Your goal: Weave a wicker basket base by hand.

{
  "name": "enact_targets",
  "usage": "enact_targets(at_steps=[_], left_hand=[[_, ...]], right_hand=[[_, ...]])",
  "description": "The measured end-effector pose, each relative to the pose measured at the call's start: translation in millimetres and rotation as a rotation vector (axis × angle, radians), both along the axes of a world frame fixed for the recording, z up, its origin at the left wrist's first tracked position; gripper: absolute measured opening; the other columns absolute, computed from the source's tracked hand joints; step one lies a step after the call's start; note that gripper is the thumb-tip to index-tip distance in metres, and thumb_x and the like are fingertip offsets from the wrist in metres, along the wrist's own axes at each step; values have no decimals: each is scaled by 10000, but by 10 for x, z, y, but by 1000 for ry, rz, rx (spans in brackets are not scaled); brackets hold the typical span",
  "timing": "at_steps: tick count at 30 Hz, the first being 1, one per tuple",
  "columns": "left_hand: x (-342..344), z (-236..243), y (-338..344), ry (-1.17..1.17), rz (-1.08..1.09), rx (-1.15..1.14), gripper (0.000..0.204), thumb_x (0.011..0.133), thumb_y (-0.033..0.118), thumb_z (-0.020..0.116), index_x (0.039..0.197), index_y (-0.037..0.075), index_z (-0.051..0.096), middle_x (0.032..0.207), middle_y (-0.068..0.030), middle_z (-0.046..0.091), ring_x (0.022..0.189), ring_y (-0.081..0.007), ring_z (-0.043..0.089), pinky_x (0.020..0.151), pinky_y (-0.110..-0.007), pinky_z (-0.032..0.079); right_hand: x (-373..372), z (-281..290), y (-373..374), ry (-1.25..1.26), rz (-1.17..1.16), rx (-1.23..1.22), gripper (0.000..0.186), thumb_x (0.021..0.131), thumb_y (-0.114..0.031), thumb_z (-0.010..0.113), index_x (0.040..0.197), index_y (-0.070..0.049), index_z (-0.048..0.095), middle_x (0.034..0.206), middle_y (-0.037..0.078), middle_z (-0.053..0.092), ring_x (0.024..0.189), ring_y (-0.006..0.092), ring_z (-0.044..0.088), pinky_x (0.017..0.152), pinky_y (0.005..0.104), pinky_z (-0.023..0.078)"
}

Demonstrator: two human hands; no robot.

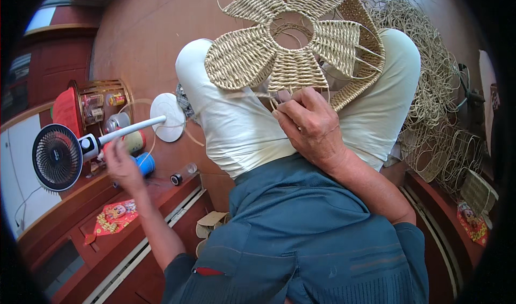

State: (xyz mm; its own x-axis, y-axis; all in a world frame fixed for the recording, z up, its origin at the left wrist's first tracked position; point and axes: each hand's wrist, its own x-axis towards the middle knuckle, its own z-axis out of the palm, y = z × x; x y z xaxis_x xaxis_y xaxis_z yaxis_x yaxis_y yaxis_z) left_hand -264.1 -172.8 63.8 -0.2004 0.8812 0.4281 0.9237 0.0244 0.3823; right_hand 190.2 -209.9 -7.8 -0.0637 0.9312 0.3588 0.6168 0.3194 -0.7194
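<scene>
Shirt (317,218): dark teal, spread across the near view.
Right hand (313,124): curled inward above the lap, pinching at the lower edge of the woven piece (244,59); exact strand gripped, hidden.
Left hand (126,169): raised out to the side, blurred; impossible to tell whether gripping or released.
Strand (141,101): looping thin and pale near the left hand, too blurred to trace to an end.
Trousers (217,121): cream, bent at the knees, bearing the woven piece between and over both thighs.
Panels (334,41): flaring around a round opening, closely woven, judged largely done.
Gaps: open between neighbouring panels, crossed at right by bare loops; apparently left to close or finish.
Fan (57,158): white-stemmed, leaning at left, beside a blue cup (145,163).
Straw heap (424,83): tangled, at right, seemingly ample.
Floor (145,30): smooth, reddish brown.
Cabinet (59,59): dark red, at far left.
</scene>
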Motion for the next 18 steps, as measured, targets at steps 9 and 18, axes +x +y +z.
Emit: enact_targets(at_steps=[9, 18], left_hand=[[2687, -612, -105, -1401, -319, -792, 594, 1103, 170, 652, 1608, -29, 410, 1294, -158, 707, 674, -59, 595, 498, -189, 461], [2576, -549, -110, -1800, -215, -884, 470, 1095, 115, 658, 1521, 21, 481, 973, -26, 623, 593, 2, 401, 471, -165, 332]], right_hand=[[-20, 105, 9, -15, 72, -76, 107, 890, -107, 789, 945, -54, 715, 949, 113, 574, 879, 312, 611, 778, 442, 514], [2, 3, -3, 0, 79, -122, 149, 853, -109, 826, 930, -53, 712, 935, 114, 595, 855, 320, 620, 749, 446, 511]])
